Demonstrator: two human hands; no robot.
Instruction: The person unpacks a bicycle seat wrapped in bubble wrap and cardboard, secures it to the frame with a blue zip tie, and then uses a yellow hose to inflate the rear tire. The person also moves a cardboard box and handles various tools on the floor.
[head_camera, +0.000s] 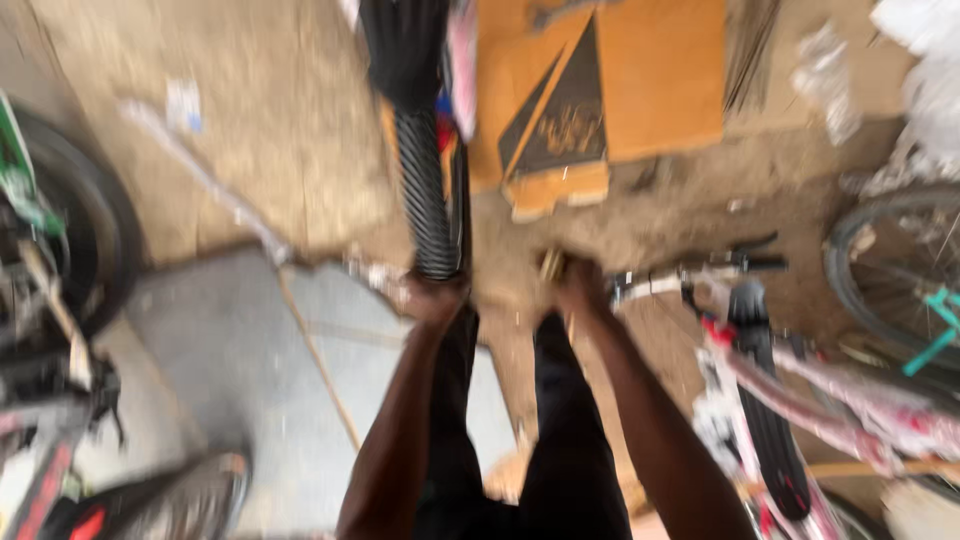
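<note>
1. Bicycle tyre (425, 200): black, with a knobby ribbed tread, standing upright on edge in front of the person, its lower end at the left hand and its upper part running out of the top of the view. Judged moderately light for its bulk, stiff around the hoop but yielding at the tread; the ribs should give a sure, non-slip hold. The best grip appears to be around the tread or the rim edge, low down, where it is held at present.
2. Left hand (432, 297): closed around the bottom of the tyre, fingers wrapped; motion blur hides the exact finger placement.
3. Right hand (580, 285): curled about a small brass-coloured part (551, 264), just beside the handlebar end. Whether it pinches or merely touches the part cannot be told through the blur.
4. Pink-and-white bicycle (800, 400): to the right, frame wrapped in clear packing film, black handlebar (720, 265) reaching toward the right hand.
5. Cardboard sheets (640, 80): flat on the dirt floor (280, 110) beyond the tyre, one with a dark triangular panel.
6. Further bicycle wheel (890, 270): far right, spoked, partly out of view.
7. Dark bicycle parts (60, 260): far left, details blurred.
</note>
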